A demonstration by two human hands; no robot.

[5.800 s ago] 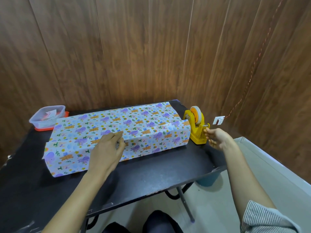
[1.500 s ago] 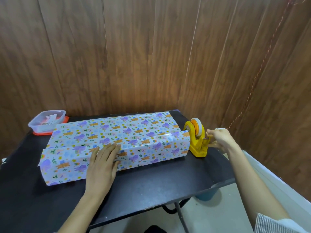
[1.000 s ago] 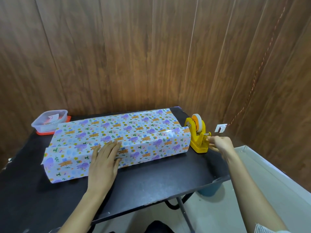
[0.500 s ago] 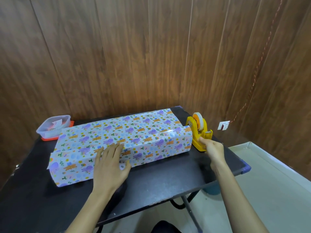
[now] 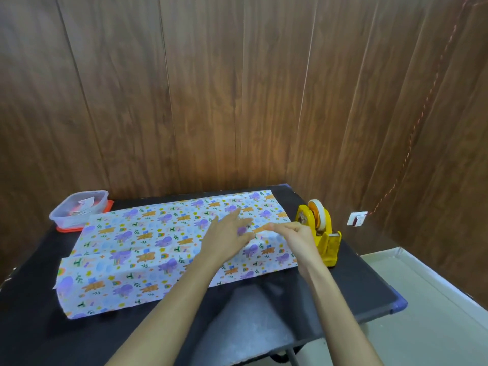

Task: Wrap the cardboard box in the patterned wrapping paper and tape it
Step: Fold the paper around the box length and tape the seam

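Note:
The patterned wrapping paper (image 5: 137,249) is folded around a long box on the black table (image 5: 277,307); the cardboard itself is hidden. My left hand (image 5: 227,233) lies flat, fingers spread, on the top seam toward the right end. My right hand (image 5: 293,233) meets it there with thumb and fingers pinched together, seemingly on a short clear piece of tape that I can barely make out. The yellow tape dispenser (image 5: 320,233) stands just right of the package.
A clear plastic container (image 5: 76,210) with a red lid under it sits at the back left corner. Wood-panelled walls close in behind and to the right. The table's right edge (image 5: 396,305) is near the dispenser.
My right hand left the tape dispenser and came left onto the package top. My left hand slid right along the seam from the middle toward the right end.

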